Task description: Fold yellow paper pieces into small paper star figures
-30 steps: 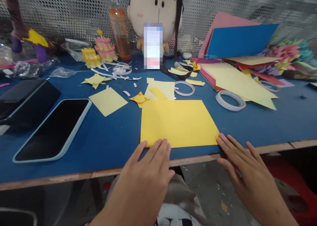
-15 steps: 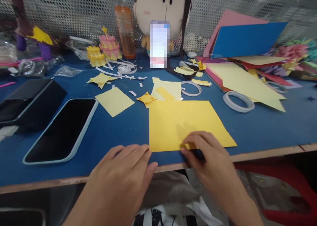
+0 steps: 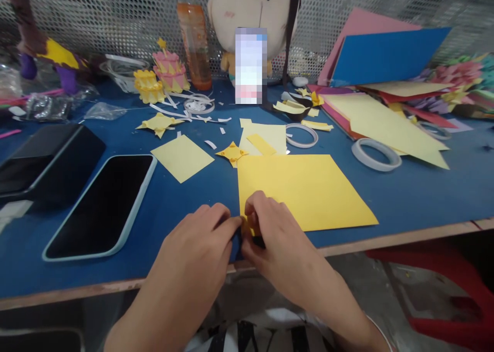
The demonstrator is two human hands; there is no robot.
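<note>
Dark-screened phone (image 3: pixel 102 203) lying left of the hands, small folded yellow star (image 3: pixel 232 153) and tape roll (image 3: pixel 376 155) farther back, yellow paper sheet (image 3: pixel 309 187) flat on blue table (image 3: pixel 424 197) near its front edge, smooth and uncreased, right hand (image 3: pixel 276 244) fingers curled and pinching its near left corner, left hand (image 3: pixel 193 249) fingertips meeting that corner, grip unclear

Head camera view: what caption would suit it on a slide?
Right hand pinches the near corner of a yellow paper sheet, left hand touching it, on a blue table.

Left hand (image 3: pixel 195 241) and right hand (image 3: pixel 276 246), fingertips together
</note>
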